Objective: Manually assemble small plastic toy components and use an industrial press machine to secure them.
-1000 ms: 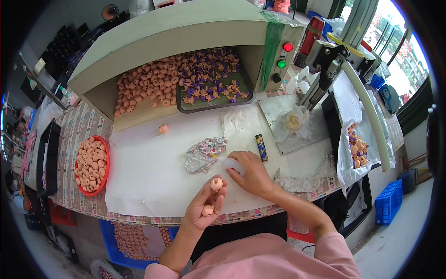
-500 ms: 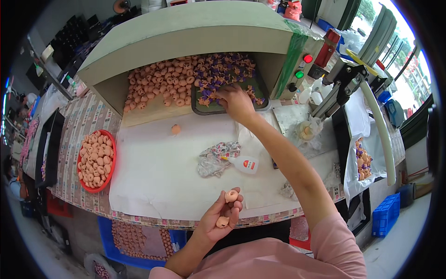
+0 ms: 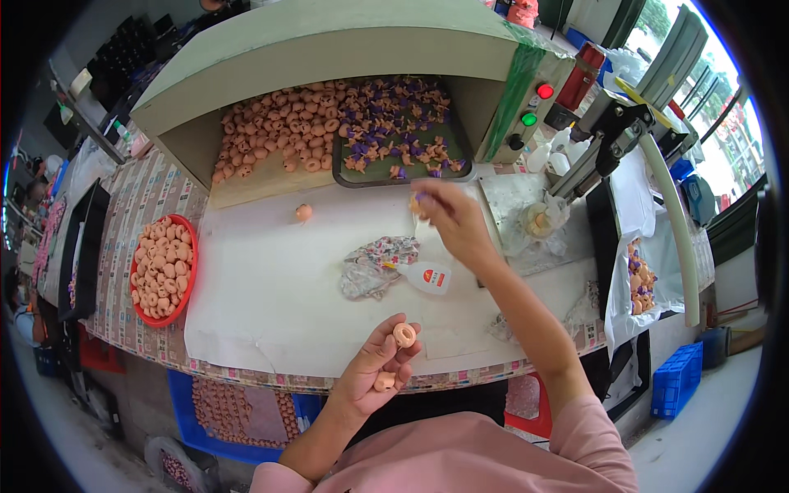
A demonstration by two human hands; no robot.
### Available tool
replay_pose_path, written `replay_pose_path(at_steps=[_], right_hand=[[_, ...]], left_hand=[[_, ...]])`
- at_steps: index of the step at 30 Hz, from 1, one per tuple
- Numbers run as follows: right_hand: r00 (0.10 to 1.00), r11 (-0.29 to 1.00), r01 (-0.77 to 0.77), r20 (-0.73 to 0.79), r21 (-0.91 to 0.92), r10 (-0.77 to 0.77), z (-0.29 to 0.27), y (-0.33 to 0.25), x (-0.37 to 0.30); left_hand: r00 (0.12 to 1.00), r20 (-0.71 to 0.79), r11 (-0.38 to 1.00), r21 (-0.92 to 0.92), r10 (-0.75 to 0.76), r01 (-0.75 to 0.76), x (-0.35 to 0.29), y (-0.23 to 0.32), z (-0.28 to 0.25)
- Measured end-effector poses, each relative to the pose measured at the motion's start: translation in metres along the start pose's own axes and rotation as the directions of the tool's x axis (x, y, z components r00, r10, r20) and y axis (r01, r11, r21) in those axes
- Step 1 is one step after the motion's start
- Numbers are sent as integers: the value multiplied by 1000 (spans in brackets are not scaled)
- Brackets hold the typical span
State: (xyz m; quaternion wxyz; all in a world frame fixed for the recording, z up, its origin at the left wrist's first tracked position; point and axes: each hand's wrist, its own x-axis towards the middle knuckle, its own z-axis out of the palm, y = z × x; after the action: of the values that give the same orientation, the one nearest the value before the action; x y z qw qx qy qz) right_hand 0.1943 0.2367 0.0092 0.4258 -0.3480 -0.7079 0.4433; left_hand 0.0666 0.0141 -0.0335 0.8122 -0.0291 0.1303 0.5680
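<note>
My left hand [image 3: 366,371] is closed around two small peach-coloured doll heads near the front edge of the table. The upper doll head [image 3: 404,335] sits at the fingertips with its round hole facing up; the lower one [image 3: 384,381] rests against the palm and fingers. Over the white sheet, just in front of the black tray [image 3: 374,181], my right hand [image 3: 460,222] pinches a small peach-and-purple doll body [image 3: 417,203]. Many similar bodies lie in that tray. One loose doll head [image 3: 304,213] stands on the white sheet [image 3: 255,279].
A pile of doll heads [image 3: 279,123] fills the left of the pale box-like housing [image 3: 329,49]. At left stands a red basket [image 3: 191,279] of heads. A glue bottle [image 3: 427,278] lies beside a crumpled floral cloth [image 3: 382,263]. A metal press arm [image 3: 604,148] rises at right.
My right hand has come out of the black tray toward me with a doll body in its fingers. The left hand still holds both heads, the upper one turned hole-up.
</note>
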Motion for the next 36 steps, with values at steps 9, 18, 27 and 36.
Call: replay_pose_path(at_steps=[9,18,27,36], right_hand=[[991,990,-131,22,45,130,-62,-53,-170],[998,993,-53,30,-101,56,-91,-55,-195],[984,995,-98,146,-15,99,-103,-47,-198],[972,999,-39,230,11,35,-94,-33,-193]], left_hand=[[997,-61,964,256,-57,70,33,-52,16],[997,-61,888,459,38,-6,39,-88,27],[998,-51,872,490,40,-10,35,-90,29],[993,-117,775,625,-23,92,32,-68,47]])
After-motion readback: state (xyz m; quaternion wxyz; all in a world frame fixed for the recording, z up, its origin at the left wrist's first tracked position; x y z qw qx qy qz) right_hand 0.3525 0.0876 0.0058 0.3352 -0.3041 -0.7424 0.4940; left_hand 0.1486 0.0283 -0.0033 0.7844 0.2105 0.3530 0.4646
